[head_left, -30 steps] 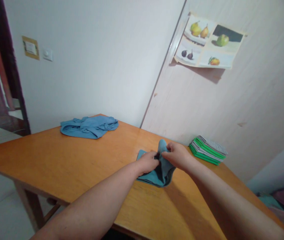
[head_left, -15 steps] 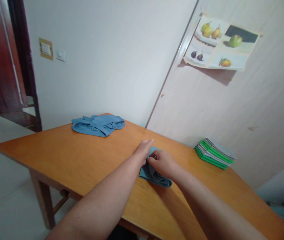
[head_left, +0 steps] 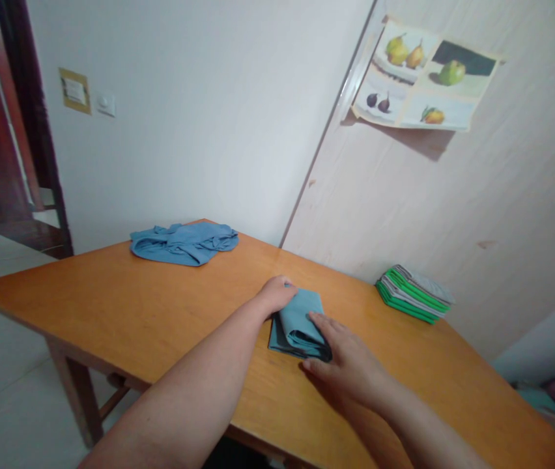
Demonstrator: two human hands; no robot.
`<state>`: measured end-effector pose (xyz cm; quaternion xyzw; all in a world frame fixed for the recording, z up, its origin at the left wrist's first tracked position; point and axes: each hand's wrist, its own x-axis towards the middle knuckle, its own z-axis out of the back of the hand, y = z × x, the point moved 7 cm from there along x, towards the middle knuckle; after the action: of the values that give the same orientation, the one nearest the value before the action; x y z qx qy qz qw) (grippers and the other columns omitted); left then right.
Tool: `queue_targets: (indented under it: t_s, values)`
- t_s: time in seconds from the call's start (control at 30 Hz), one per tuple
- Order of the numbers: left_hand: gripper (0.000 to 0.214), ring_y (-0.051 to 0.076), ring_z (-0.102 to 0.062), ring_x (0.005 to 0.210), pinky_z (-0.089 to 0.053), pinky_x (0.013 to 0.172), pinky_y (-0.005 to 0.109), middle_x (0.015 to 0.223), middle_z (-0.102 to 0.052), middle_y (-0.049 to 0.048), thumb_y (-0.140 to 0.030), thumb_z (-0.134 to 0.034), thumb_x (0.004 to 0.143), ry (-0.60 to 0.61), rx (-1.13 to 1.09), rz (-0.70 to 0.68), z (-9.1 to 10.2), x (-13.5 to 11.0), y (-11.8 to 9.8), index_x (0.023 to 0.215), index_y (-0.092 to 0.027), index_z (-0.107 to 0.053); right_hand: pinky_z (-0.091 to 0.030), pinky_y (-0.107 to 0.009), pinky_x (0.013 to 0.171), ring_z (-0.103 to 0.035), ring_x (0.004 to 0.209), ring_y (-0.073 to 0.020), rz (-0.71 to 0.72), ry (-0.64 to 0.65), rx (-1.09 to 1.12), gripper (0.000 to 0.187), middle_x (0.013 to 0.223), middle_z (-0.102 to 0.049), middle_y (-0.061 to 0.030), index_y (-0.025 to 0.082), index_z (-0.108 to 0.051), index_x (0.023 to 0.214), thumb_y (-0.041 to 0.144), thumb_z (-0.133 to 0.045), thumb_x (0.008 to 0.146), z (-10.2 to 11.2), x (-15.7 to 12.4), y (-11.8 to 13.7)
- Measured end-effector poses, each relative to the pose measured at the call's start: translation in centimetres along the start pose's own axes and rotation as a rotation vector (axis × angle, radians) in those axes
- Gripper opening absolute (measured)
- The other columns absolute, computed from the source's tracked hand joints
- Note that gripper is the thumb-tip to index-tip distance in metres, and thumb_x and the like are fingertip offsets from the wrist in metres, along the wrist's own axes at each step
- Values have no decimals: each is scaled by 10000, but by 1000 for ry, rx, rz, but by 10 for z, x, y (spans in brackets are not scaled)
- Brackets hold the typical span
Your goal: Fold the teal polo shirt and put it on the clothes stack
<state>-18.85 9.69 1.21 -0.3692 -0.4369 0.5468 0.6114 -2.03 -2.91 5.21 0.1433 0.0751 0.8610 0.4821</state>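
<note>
A folded teal cloth (head_left: 301, 316) lies on the wooden table in front of me, its layers showing at the near edge. At its far left corner, my left hand (head_left: 277, 294) has its fingers curled around the edge. My right hand (head_left: 343, 355) is open at the near right side of the cloth. Its fingertips rest on the top fold, while the thumb sits apart from them by the near edge.
A crumpled blue garment (head_left: 184, 244) lies at the table's far left corner. Several folded green and grey cloths (head_left: 414, 294) are stacked at the right, close to the wall. The wooden table (head_left: 126, 299) has its near edge just below my forearms.
The upper part of the teal cloth now lies folded over. My right hand has moved toward me and opened from a pinch. My left hand has shifted slightly left, and its fingers have curled.
</note>
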Motion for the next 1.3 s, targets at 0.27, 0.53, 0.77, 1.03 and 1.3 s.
queue_targets:
  t_s: [0.27, 0.53, 0.77, 1.03, 1.3]
  values:
    - [314, 156, -560, 551, -354, 491, 242, 589, -607, 29, -361, -479, 883, 167, 68, 51, -4, -11, -7, 685, -151, -604, -428, -427, 1043, -564, 1226, -264, -10, -113, -113, 587, 1352, -607, -93, 227, -566, 1362, 163, -559, 778, 10, -9, -71]
    - [173, 156, -562, 388, -374, 408, 233, 543, -639, 45, -233, -498, 824, 356, 34, 189, -13, -21, -2, 840, -130, -637, -487, -413, 1001, -623, 1166, -259, -265, -395, -31, 437, 1254, -672, -116, 169, -641, 1257, 355, -410, 937, 55, -21, -110]
    - [161, 147, -531, 368, -433, 429, 263, 553, -656, 69, -215, -517, 787, 454, 61, 192, -16, -27, -6, 697, -141, -629, -376, -477, 1114, -454, 1353, -313, 47, -53, -56, 735, 1485, -468, -122, 201, -460, 1460, 541, -624, 829, 21, -6, 0]
    - [240, 133, -512, 399, -407, 445, 249, 531, -623, 56, -208, -509, 792, 517, 164, 109, -16, -32, -12, 586, -145, -614, -496, -433, 942, -637, 1132, -290, -77, -86, -4, 458, 1246, -678, -91, 245, -585, 1327, 453, -454, 941, 4, 1, -16]
    - [69, 116, -466, 459, -301, 442, 227, 533, -559, -6, -193, -622, 685, 328, 156, 8, -7, -16, -4, 625, -167, -599, -512, -351, 750, -679, 888, -267, -199, -178, 263, 419, 950, -743, -51, 225, -696, 1023, 548, -447, 927, 15, 17, -43]
